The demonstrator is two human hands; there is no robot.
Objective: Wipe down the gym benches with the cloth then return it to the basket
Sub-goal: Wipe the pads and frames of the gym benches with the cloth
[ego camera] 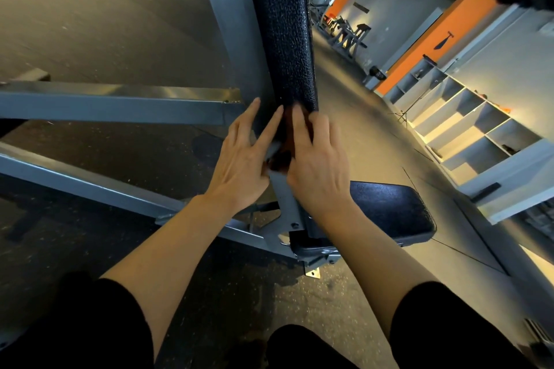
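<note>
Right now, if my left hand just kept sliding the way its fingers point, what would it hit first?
Probably the grey steel upright beside the black back pad; the left hand already has fingertips at their lower edge, though depth is unclear.

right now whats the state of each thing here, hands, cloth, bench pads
left hand: open, fingers straight beside the back pad's lower end
right hand: fingers pressing the cloth
cloth: reddish, mostly hidden between the hands
back pad: raised steeply
seat pad: flat, bare
shelf unit: open cubbies
</note>
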